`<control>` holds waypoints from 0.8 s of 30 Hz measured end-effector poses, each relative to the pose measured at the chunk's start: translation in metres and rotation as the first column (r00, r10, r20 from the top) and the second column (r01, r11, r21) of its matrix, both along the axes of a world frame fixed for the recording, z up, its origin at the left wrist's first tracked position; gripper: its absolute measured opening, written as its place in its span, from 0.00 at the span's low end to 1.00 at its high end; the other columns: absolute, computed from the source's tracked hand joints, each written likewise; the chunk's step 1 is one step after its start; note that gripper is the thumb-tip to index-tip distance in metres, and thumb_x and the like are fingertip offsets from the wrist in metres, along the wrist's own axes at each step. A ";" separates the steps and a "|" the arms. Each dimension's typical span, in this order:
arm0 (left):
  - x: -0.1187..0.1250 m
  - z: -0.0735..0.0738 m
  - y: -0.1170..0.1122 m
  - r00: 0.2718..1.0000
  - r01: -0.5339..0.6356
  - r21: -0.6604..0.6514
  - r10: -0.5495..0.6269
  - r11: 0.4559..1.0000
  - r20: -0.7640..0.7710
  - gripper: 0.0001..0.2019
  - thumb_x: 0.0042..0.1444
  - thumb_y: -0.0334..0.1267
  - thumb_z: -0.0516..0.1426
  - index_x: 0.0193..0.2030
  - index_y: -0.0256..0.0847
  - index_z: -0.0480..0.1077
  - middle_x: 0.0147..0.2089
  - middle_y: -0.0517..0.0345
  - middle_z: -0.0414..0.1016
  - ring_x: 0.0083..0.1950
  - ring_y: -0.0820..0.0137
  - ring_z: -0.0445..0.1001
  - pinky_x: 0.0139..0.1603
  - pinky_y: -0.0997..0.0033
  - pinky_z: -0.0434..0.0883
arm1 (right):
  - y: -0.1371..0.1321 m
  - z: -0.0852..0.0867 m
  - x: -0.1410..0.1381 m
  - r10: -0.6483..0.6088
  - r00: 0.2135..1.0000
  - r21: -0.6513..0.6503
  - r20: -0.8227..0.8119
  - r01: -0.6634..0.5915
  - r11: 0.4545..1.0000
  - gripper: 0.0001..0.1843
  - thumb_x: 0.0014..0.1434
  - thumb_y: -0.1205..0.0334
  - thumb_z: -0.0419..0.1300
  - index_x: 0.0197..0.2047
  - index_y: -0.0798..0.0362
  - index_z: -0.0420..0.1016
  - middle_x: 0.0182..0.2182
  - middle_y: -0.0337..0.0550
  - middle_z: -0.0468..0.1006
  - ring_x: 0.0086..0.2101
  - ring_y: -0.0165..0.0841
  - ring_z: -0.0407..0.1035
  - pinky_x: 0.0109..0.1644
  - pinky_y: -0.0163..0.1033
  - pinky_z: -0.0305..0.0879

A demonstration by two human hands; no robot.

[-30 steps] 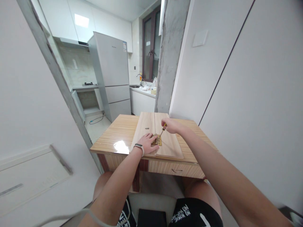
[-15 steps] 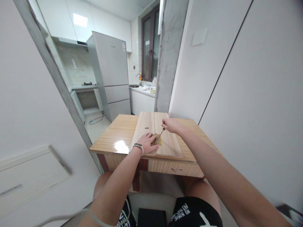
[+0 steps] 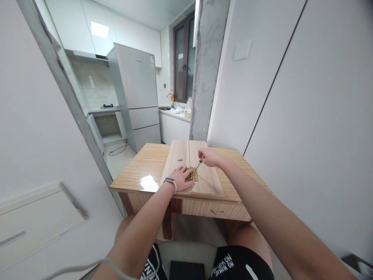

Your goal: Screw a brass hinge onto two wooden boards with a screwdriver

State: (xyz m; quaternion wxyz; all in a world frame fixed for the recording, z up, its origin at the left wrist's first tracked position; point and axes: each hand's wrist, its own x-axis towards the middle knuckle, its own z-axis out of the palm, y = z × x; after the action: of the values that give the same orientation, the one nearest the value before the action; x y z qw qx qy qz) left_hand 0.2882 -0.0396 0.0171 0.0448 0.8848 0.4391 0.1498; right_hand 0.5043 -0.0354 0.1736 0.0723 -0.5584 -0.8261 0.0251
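Note:
Two pale wooden boards lie side by side on the table, the left board (image 3: 175,153) and the right board (image 3: 211,182), with a narrow seam between them. A brass hinge (image 3: 195,175) lies across that seam. My left hand (image 3: 181,179) rests flat with fingers spread, covering the hinge's left part. In my right hand (image 3: 210,156) is a screwdriver (image 3: 199,164), its handle mostly hidden by the closed fingers. The screwdriver slants down to the left, its tip at the hinge's right leaf. A small dark metal piece (image 3: 180,160) sits on the left board.
The wood-grain table (image 3: 140,167) has a drawer (image 3: 204,208) at its front, above my legs. A white wall (image 3: 279,116) stands close on the right. Beyond the table are a grey fridge (image 3: 136,81) and a sink counter (image 3: 175,120).
The whole view has shifted slightly, so the table sits a little lower. Both hands keep nearly the same places, with the screwdriver still at the hinge.

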 end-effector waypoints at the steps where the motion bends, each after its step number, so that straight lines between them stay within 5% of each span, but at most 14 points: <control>1: 0.001 0.000 0.000 1.000 -0.008 -0.018 0.008 1.000 -0.008 0.41 0.62 0.70 0.50 0.76 0.53 0.56 0.76 0.49 0.58 0.75 0.48 0.55 0.73 0.43 0.56 | 0.000 0.000 0.001 -0.002 1.000 0.000 -0.002 0.002 1.000 0.06 0.62 0.71 0.63 0.42 0.54 0.77 0.45 0.48 0.82 0.42 0.35 0.74 0.41 0.35 0.62; 14: 0.002 -0.001 -0.017 1.000 -0.016 0.017 0.016 1.000 0.022 0.41 0.63 0.71 0.47 0.77 0.53 0.53 0.77 0.45 0.56 0.77 0.47 0.52 0.75 0.41 0.50 | 0.000 -0.005 0.005 0.001 1.000 0.076 0.001 -0.001 0.997 0.04 0.68 0.63 0.60 0.42 0.53 0.76 0.41 0.46 0.82 0.41 0.35 0.73 0.41 0.35 0.59; 24: 0.004 -0.005 -0.014 0.999 -0.039 0.011 0.039 0.999 0.035 0.42 0.62 0.71 0.49 0.77 0.54 0.54 0.78 0.48 0.55 0.78 0.48 0.51 0.76 0.42 0.50 | -0.003 -0.003 0.003 0.036 0.998 0.022 -0.057 -0.034 0.999 0.08 0.62 0.73 0.61 0.44 0.53 0.74 0.46 0.48 0.80 0.43 0.34 0.72 0.43 0.34 0.62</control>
State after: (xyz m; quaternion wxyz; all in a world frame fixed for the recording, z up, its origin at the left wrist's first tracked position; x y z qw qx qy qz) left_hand 0.2919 -0.0537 0.0118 0.0445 0.8736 0.4544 0.1683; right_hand 0.5077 -0.0383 0.1706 0.1013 -0.5421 -0.8335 0.0335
